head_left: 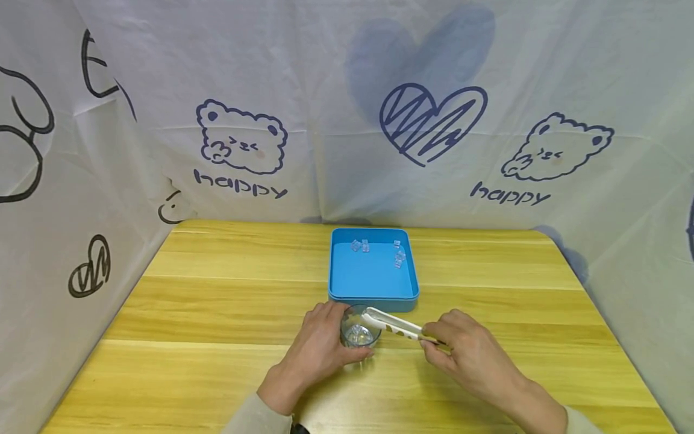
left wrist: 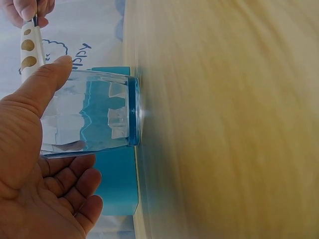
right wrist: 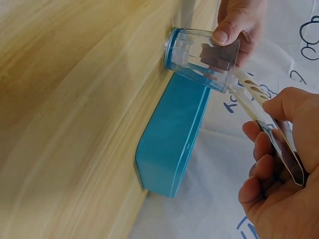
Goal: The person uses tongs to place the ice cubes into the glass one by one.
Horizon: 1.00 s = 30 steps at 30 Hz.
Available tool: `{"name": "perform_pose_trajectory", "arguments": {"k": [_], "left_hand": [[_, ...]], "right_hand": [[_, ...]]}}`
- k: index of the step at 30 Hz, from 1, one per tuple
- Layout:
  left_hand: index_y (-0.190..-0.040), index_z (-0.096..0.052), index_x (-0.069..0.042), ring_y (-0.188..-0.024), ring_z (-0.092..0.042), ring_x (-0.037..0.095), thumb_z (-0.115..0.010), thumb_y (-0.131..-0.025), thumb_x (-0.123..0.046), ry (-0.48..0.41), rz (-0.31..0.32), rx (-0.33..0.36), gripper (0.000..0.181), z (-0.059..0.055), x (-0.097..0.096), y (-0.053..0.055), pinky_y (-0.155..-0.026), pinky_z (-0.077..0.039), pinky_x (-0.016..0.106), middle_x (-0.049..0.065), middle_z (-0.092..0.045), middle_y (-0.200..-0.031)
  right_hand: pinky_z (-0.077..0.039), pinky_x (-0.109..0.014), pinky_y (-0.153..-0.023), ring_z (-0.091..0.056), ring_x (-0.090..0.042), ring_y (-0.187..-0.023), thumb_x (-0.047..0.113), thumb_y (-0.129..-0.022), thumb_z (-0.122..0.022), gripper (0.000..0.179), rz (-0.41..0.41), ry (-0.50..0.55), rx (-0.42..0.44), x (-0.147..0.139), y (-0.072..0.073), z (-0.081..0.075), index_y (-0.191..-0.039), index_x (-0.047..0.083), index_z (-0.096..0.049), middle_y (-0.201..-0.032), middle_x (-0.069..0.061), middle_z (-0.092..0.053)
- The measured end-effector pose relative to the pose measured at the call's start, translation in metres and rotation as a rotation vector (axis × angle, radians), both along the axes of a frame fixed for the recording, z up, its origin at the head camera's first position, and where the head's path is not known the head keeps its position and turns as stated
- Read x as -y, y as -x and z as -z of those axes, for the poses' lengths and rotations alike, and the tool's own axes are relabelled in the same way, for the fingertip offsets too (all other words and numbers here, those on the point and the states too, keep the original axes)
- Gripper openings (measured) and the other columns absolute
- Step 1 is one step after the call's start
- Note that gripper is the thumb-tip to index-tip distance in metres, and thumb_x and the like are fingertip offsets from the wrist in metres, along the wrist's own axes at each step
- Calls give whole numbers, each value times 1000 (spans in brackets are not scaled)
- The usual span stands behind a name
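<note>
A clear drinking glass (head_left: 358, 345) stands upright on the table in front of the blue tray, and clear cubes (left wrist: 117, 122) lie at its bottom. My left hand (head_left: 317, 343) holds the glass, thumb on the near side and fingers on the far side. Between thumb and fingers, my right hand (head_left: 468, 352) grips a pair of tongs (head_left: 398, 324) with white, brown-spotted arms. The tongs' tips reach over the glass's mouth from the right. In the right wrist view, the tips (right wrist: 238, 85) overlap the rim.
The square blue tray (head_left: 374, 304) sits just behind the glass. Several clear cubes (head_left: 398, 259) lie in it, along its back and right side. Around the wooden table (head_left: 228, 289) hang white cloths (head_left: 336, 181) printed with hearts and bears.
</note>
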<state>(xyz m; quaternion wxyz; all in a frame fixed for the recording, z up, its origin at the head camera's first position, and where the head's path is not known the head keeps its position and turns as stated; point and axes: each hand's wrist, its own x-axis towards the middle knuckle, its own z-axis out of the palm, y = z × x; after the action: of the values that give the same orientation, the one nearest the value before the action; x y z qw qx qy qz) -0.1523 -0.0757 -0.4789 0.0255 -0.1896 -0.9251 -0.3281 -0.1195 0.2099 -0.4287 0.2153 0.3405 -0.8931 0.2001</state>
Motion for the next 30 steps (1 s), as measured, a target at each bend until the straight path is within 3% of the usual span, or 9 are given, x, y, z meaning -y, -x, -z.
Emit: {"name": "perform_pose_trajectory", "arguments": {"k": [9,19,30], "left_hand": [[-134,-60,-7,-113,-60,26,-96,-73,-48,10,-6,-4,82,1,0,0,-103,-46,51,7,-68,-125],[-140,-57,-6,-114,-61,28,-96,-73,-48,2,1,-12,87,1,0,1,-104,-45,53,9,-67,-128],[-130,-60,-6,-109,-60,26,-96,-73,-49,20,-2,-23,79,1,0,0,-102,-46,50,8,-68,-122]], "right_hand": [[-47,-16,-62,-50,1,-78,12,-84,-82,12,-6,-14,-8,0,0,2,-94,15,-77,-84,12,-63],[-46,-16,-61,-49,1,-77,13,-84,-82,12,-7,-21,-7,1,0,3,-94,15,-77,-83,12,-63],[-45,-16,-61,-48,1,-77,13,-84,-83,12,-4,-25,0,1,0,3,-95,15,-77,-83,12,-63]]}}
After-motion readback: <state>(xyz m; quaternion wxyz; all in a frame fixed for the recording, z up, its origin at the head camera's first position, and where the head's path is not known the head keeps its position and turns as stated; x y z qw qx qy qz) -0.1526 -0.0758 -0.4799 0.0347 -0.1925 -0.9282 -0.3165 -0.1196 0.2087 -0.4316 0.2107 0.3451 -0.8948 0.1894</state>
